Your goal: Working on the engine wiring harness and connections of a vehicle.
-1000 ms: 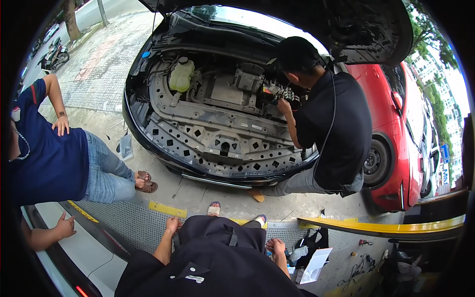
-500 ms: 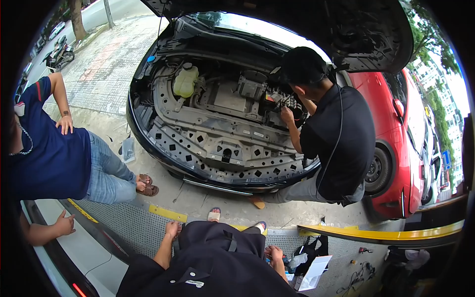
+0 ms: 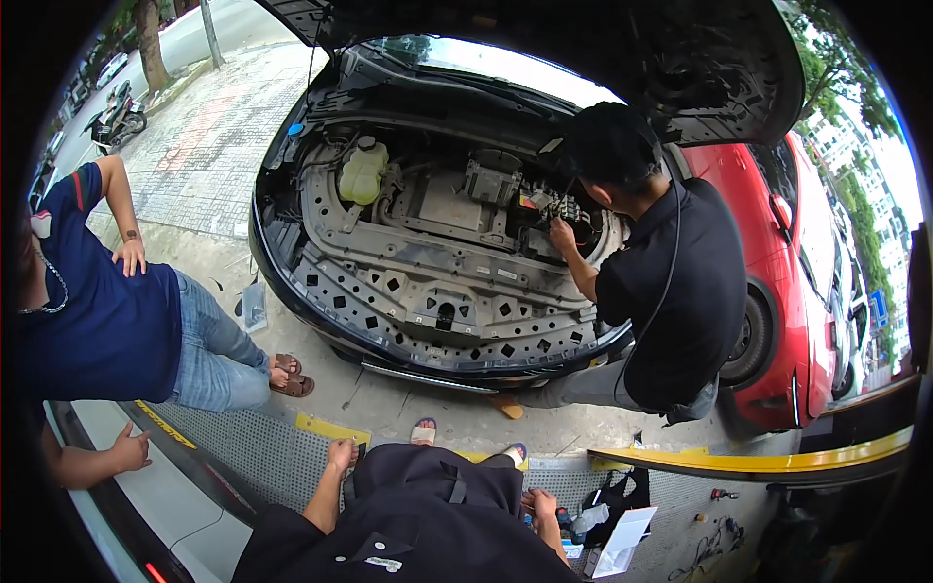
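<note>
At the lower middle, beside the dark clothing over my lap, is my left hand, its fingers curled closed. What it holds, if anything, is hidden. My right hand is on the other side of my lap, also curled, its fingers partly hidden. Ahead of me stands a dark car with its hood raised. A pale green fluid reservoir sits in its engine bay. At the bay's right, a person in a black shirt leans in with a hand by a fuse box.
On the left stands another person in a navy shirt; a further hand reaches over a light-coloured car. A red car is parked at right. Near my right hand lie a white open box, a black bag and cables.
The person in black has leaned slightly right and one hand has shifted at the fuse box. The view has moved slightly. My hands look the same.
</note>
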The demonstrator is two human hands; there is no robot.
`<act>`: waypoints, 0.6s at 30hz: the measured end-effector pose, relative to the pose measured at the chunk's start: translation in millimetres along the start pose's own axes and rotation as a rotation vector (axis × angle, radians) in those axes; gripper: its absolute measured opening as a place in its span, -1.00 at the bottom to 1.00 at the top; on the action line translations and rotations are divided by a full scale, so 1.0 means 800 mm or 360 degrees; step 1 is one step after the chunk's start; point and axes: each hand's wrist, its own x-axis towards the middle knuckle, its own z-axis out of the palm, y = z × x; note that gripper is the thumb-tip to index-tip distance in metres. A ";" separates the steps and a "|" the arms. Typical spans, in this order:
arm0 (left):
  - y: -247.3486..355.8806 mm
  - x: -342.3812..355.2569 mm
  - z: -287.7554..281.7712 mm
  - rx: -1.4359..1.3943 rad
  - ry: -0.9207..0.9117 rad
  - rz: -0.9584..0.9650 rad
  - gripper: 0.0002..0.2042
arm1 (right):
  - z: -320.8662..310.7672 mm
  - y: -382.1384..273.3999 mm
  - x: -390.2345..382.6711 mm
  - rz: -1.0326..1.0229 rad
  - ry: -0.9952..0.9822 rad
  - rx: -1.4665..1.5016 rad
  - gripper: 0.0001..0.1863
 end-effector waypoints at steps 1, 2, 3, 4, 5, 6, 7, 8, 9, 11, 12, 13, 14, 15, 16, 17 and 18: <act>-0.001 0.000 0.000 0.0008 -0.0004 0.0002 -0.68 | 0.001 0.000 0.000 0.0000 0.0026 -0.0003 -0.86; -0.001 0.000 -0.001 0.0015 -0.0009 0.0004 -0.68 | 0.001 0.000 0.000 -0.0001 0.0026 0.0000 -0.86; -0.001 0.000 -0.001 0.0017 -0.0010 0.0007 -0.68 | 0.001 0.000 0.000 -0.0002 0.0017 0.0007 -0.86; -0.002 0.001 -0.001 0.0027 -0.0018 0.0000 -0.69 | 0.001 0.001 0.001 -0.0002 0.0009 0.0013 -0.85; -0.003 0.001 -0.002 0.0038 -0.0027 -0.0006 -0.69 | 0.000 0.001 0.003 -0.0003 0.0010 0.0015 -0.85; -0.003 0.002 -0.001 0.0039 -0.0029 -0.0004 -0.69 | 0.000 0.000 0.005 -0.0011 0.0006 0.0013 -0.85; -0.004 0.003 -0.002 0.0033 -0.0014 0.0003 -0.70 | 0.000 0.001 0.006 -0.0018 0.0003 0.0011 -0.85; -0.004 0.004 -0.002 0.0027 0.0000 0.0011 -0.72 | -0.001 0.002 0.006 -0.0019 0.0004 0.0013 -0.85; -0.007 0.002 -0.003 0.0027 -0.0002 0.0013 -0.72 | -0.002 0.004 0.005 -0.0013 -0.0002 0.0022 -0.85; -0.005 0.001 -0.002 0.0025 0.0019 0.0015 -0.73 | 0.000 0.001 0.004 -0.0020 -0.0011 0.0037 -0.85; -0.004 0.001 -0.002 0.0023 0.0016 0.0023 -0.73 | 0.001 0.002 0.001 -0.0018 0.0003 0.0044 -0.85; -0.004 -0.001 -0.002 0.0046 0.0026 0.0008 -0.74 | 0.000 0.004 0.001 -0.0016 0.0017 0.0049 -0.85; -0.003 -0.001 -0.001 0.0070 0.0036 -0.0007 -0.75 | -0.002 0.007 0.001 -0.0024 -0.0002 0.0064 -0.85; -0.001 0.000 0.001 0.0069 0.0033 -0.0002 -0.75 | -0.003 0.007 0.002 -0.0029 -0.0002 0.0067 -0.85; 0.000 0.000 0.001 0.0038 0.0020 -0.0015 -0.76 | -0.004 0.008 0.002 -0.0031 -0.0034 0.0087 -0.85; 0.000 0.001 0.001 0.0008 0.0008 -0.0030 -0.77 | -0.005 0.009 0.002 -0.0032 -0.0066 0.0106 -0.85; 0.000 0.001 0.001 0.0010 0.0007 -0.0030 -0.77 | -0.005 0.010 0.002 -0.0031 -0.0065 0.0108 -0.85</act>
